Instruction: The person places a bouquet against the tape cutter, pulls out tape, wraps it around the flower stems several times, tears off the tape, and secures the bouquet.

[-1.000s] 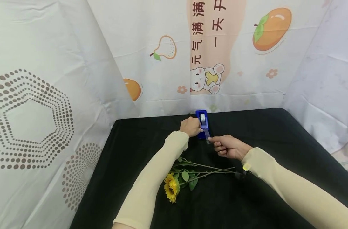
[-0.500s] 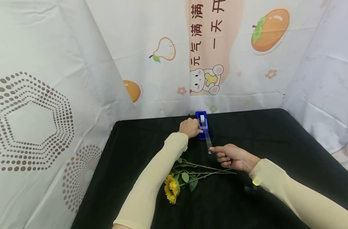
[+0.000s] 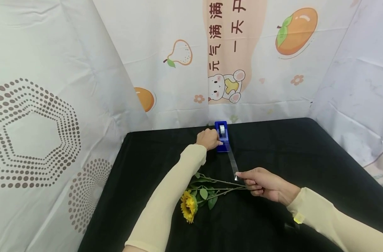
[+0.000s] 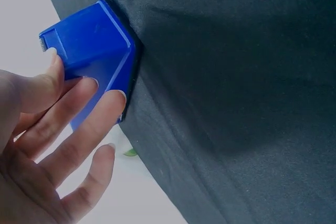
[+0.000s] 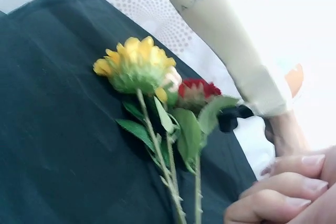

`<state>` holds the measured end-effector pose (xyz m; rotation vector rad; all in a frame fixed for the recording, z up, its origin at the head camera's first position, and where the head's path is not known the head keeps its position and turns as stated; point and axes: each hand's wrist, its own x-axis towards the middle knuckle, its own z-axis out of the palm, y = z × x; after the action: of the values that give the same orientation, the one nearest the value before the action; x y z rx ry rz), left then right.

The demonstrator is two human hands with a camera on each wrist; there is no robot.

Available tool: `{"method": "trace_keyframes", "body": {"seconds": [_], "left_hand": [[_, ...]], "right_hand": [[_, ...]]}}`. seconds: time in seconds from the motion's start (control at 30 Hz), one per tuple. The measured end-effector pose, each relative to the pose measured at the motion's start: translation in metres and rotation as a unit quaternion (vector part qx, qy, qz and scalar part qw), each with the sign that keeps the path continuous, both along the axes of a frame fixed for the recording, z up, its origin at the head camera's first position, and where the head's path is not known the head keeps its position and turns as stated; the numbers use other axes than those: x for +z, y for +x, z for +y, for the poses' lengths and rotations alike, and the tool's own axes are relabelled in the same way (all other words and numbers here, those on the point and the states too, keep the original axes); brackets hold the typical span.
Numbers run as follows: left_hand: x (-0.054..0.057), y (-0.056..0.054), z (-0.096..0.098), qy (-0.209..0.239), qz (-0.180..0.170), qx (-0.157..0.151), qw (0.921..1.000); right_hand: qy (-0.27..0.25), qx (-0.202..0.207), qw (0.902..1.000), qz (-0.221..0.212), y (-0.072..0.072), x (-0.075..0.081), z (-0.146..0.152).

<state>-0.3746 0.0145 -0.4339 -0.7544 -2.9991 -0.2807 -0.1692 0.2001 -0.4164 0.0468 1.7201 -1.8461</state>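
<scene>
At the back of the table stands a blue tape dispenser (image 3: 223,148) with a roll of clear tape in it. My left hand (image 3: 207,139) grips its side; in the left wrist view the thumb lies near the toothed cutter and the fingers press the blue body (image 4: 97,38). My right hand (image 3: 267,183) pinches the free end of a tape strip (image 3: 233,162), which stretches from the dispenser toward me. Just below the strip lie long-stemmed flowers: a yellow sunflower (image 3: 189,206), plus a red flower (image 5: 197,90) and a pale pink one that show in the right wrist view.
A black cloth (image 3: 292,150) covers the table. White printed curtains (image 3: 178,87) hang close behind it and along both sides. The flower stems (image 3: 229,190) reach to the right, under my right hand in the head view.
My right hand has drawn the tape end toward me and slightly right, so the strip has grown much longer. The left hand and the dispenser have stayed in place.
</scene>
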Motion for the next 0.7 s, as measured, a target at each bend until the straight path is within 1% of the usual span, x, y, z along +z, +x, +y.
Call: {"method": "trace_keyframes", "body": {"seconds": [0.2,0.33,0.43,0.53,0.7], "left_hand": [[0.000,0.001,0.004,0.010,-0.017,0.005,0.9998],[0.005,0.002,0.001,0.012,-0.022,0.004,0.9997],[0.007,0.003,0.001,0.004,-0.024,0.005,0.9997],[0.008,0.004,0.001,-0.006,-0.027,0.005,0.9996],[0.007,0.005,0.001,0.000,-0.032,-0.001,0.9995]], "right_hand": [[0.006,0.006,1.0000,0.003,0.014,-0.007,-0.003],[0.024,0.005,0.9996,0.015,0.017,-0.009,-0.005],[0.027,0.010,0.9993,0.023,0.017,-0.013,-0.006],[0.029,0.018,0.9992,0.019,0.016,-0.021,-0.007],[0.048,0.016,0.9987,0.009,0.014,-0.032,-0.004]]}}
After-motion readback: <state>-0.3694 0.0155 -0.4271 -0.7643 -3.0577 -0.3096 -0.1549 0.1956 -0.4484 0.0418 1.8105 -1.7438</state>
